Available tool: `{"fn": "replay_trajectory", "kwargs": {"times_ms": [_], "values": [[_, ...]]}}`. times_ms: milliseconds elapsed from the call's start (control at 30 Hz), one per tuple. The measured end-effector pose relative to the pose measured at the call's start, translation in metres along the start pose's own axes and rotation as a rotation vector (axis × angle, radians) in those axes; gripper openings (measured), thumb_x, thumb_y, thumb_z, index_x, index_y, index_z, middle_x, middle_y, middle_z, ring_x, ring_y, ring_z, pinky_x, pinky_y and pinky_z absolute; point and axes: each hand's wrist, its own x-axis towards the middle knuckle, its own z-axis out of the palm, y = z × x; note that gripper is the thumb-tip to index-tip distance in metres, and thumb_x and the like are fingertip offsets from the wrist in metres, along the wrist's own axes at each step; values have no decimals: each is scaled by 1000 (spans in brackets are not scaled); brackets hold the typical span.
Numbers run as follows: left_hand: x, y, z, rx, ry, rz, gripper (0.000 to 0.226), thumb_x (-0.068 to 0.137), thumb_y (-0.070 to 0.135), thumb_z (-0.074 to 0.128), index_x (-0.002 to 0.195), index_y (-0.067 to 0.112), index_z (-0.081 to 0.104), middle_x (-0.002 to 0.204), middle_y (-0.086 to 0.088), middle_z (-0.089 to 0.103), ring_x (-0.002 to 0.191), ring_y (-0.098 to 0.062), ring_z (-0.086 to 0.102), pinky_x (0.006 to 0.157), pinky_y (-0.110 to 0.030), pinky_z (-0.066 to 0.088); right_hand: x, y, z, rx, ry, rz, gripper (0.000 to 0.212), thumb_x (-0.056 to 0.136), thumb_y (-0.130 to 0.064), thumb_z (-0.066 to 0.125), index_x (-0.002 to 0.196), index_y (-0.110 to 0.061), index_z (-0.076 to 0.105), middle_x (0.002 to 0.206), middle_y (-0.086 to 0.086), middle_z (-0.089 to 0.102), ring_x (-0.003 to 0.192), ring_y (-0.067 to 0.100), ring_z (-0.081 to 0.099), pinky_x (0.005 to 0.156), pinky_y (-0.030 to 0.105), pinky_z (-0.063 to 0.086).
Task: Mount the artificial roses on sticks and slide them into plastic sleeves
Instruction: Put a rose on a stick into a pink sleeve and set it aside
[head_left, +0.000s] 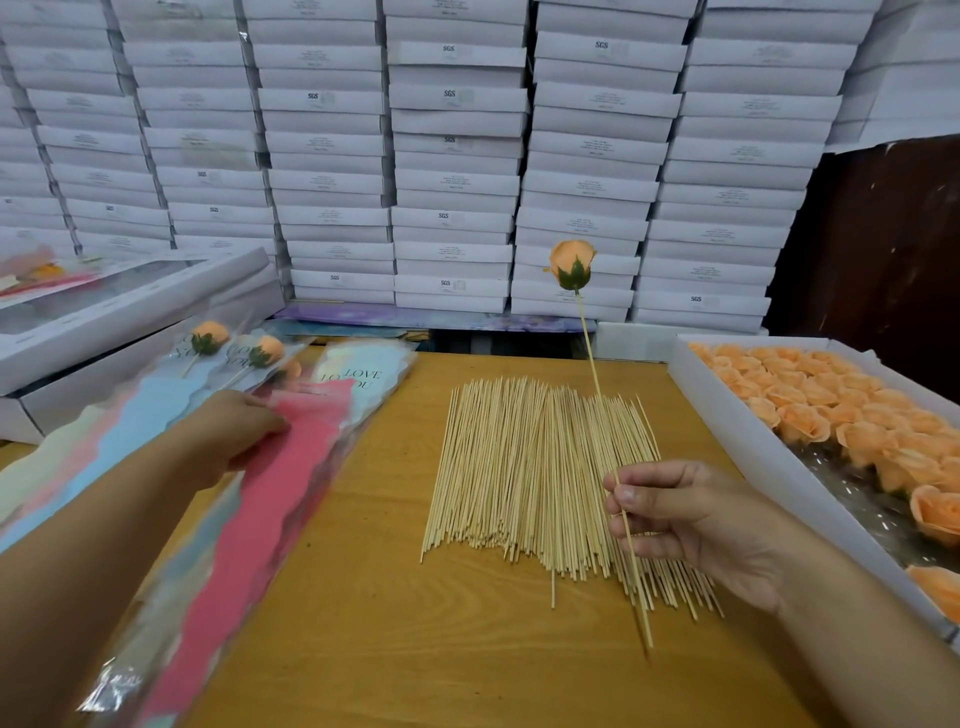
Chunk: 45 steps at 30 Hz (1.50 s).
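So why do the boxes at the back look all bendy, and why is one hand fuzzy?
Head view: the wide lens bows the stacked white boxes outward; the left hand and plastic sleeves smear with motion blur; the right hand and rose stay sharp.

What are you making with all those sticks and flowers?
A person is putting fake roses on sticks. The right hand pinches a stick with an orange rose already on top, held upright over the pile of sticks. The left hand reaches onto the plastic sleeves, likely for the next one. A few sleeved roses lie behind, and more roses fill the tray.
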Motion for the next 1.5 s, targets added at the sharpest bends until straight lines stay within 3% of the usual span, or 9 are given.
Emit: {"fn": "replay_trajectory", "kwargs": {"times_ms": [267,567,733,833,1000,1233,1300,1367,1500], "values": [[-57,29,49,-355,-199,100,15,96,2,60,99,11,71,78,-9,73,58,-15,64,53,-25,54,1,3,1,-7,-3,-2,26,65,-9,81,90,-2,78,107,22,73,73,21,74,57,27,60],[-147,49,114,-621,-577,27,13,99,2,56,92,8,65,45,5,59,35,-6,55,35,-16,44,4,9,8,33,-42,11,28,62,-11,85,89,-6,80,110,17,74,72,20,73,60,27,60],[-174,42,134,-542,-702,30,15,95,5,64,84,15,69,68,-4,72,53,-11,65,44,-22,50,2,5,9,57,-17,-37,27,57,-10,83,85,-9,81,77,15,73,64,19,72,55,26,60],[-179,36,137,-454,-754,41,21,93,5,66,76,18,67,60,3,67,46,-5,59,40,-16,43,2,3,5,76,36,-60,19,64,-6,77,83,-5,80,74,14,72,62,18,72,52,25,58],[-180,33,129,-388,-888,55,19,89,2,70,109,3,72,99,-15,77,82,-18,73,64,-25,58,2,1,1,88,126,-76,26,64,-5,75,89,0,75,71,16,71,57,18,70,49,24,57],[-168,45,129,-545,-823,129,37,87,24,75,122,15,70,101,-6,77,88,-18,75,74,-31,59,1,4,6,14,35,-43,21,66,-7,77,86,-2,78,73,18,70,61,19,70,53,25,58],[-159,53,129,-619,-750,119,45,82,30,75,122,9,67,112,-21,73,98,-27,70,82,-38,59,-1,4,11,-28,-11,-20,18,66,-8,78,83,-4,80,73,16,70,62,19,70,54,25,58],[-152,61,128,-714,-677,84,51,78,29,75,120,3,65,121,-33,64,100,-36,60,80,-39,58,-1,5,14,-58,-39,-1,22,64,-8,79,85,-2,79,72,16,70,63,20,70,54,26,59],[-141,65,130,-827,-580,-11,56,75,19,77,126,2,63,109,-20,73,98,-31,70,90,-42,57,-3,10,20,-88,-69,16,19,66,-7,79,84,-2,78,73,17,69,64,22,70,54,28,58]]}}
